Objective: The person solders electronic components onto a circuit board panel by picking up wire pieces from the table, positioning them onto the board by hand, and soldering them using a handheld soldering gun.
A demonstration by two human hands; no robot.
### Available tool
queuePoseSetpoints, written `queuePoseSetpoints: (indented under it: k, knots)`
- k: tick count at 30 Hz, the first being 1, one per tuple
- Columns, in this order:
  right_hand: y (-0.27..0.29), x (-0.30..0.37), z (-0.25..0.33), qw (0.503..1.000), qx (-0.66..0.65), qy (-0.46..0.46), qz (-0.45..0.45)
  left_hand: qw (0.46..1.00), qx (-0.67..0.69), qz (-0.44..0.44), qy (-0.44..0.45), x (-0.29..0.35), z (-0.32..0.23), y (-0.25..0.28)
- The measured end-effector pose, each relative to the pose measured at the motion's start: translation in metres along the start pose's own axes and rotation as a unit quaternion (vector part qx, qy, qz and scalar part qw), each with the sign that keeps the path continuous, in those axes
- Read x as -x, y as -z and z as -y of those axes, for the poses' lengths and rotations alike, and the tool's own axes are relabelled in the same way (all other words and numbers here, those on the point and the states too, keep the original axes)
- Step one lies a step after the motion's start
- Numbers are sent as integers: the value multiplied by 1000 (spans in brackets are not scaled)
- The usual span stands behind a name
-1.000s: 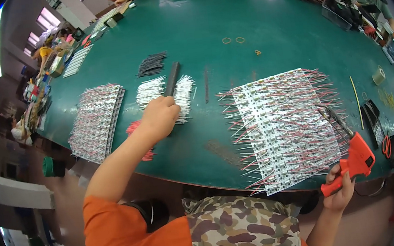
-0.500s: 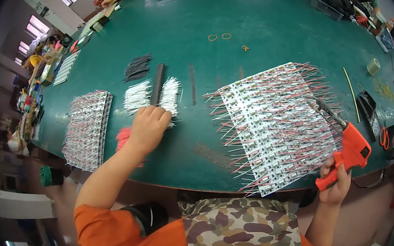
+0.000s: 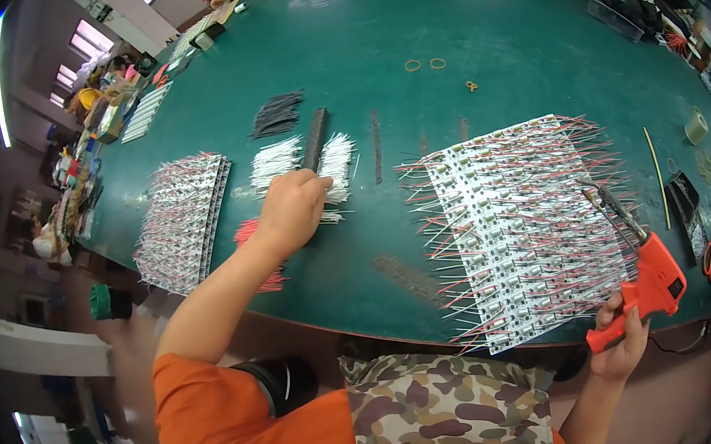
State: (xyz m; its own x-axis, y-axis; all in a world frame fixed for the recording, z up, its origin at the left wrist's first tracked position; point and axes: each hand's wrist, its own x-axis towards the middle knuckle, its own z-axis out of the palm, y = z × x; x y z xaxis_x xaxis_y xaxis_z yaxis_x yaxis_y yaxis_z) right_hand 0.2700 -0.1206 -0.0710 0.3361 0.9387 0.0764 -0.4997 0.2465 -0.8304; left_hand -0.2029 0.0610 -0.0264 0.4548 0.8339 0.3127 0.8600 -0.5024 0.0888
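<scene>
Red soldering gun [image 3: 662, 271] in right grip [image 3: 625, 352] near wired boards [image 3: 512, 229]

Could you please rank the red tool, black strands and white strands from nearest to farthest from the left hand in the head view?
1. White strands: beside the left hand
2. Black strands: beyond them
3. Red tool: in the right hand

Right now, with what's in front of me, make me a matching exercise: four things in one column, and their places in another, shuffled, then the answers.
Things
1. Red gun-shaped tool
2. Black strands
3. Two thin rings
4. Green container

Places
A. Off the table, to the left
B. Side by side, farther away than the wired panel
C. Held in the right hand
D. Just beyond the white strands

Pairs: 1-C, 2-D, 3-B, 4-A
</scene>
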Motion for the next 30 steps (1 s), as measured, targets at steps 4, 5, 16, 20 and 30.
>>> queuePoseSetpoints:
  k: [4,5,16,20,30]
  knots:
    - [0,1,-1,1000,1,4,-4,997,61,3,44,-6,-3,4]
    - [0,2,0,1000,5,4,-3,996,54,13,62,-8,-4,5]
    - [-4,6,2,999,26,22,-14,966,134,84,204,-32,-6,31]
    - [-7,7,3,999,41,26,-23,868,363,132,312,-41,-15,39]
    - [-25,12,16,999,45,23,18,687,612,212,329,-43,-41,26]
